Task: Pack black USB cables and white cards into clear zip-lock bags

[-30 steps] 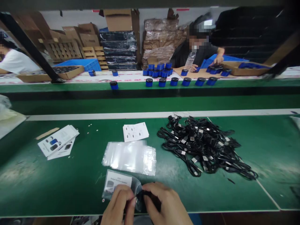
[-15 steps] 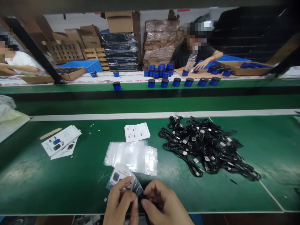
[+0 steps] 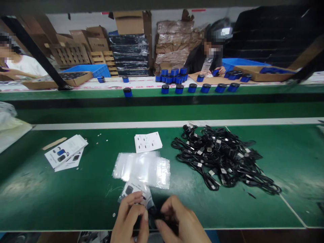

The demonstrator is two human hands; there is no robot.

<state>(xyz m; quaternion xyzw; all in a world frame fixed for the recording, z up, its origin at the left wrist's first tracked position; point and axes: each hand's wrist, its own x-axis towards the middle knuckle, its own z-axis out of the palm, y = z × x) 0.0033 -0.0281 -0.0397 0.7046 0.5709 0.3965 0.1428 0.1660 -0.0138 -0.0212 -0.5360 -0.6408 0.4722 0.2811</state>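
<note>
Near the table's front edge, my left hand point(image 3: 131, 217) pinches a clear plastic bag point(image 3: 135, 189) with a printed leaflet inside. Close beside it, my right hand point(image 3: 181, 219) has its fingers closed around a black cable point(image 3: 159, 216) at the end of the bag nearest me. The fingers partly hide the cable, so how much of it lies inside the bag I cannot tell. Just beyond the hands is a stack of clear plastic bags point(image 3: 141, 167), and behind that a small pile of white leaflets point(image 3: 148, 142). To the right spreads a heap of coiled black cables point(image 3: 220, 157).
More leaflets point(image 3: 66, 151) lie at left with a thin wooden strip point(image 3: 54, 144). A whitish plastic bag point(image 3: 12, 131) rests at the left edge. Blue, black-topped round items point(image 3: 179, 89) line the raised ledge. Two people work across it, near shallow cardboard boxes point(image 3: 78, 80).
The bag with the leaflet has turned more upright and shifted slightly right. My right hand has moved a little right. Across the ledge, one person now holds a blue item, and the row of blue items shifted slightly right.
</note>
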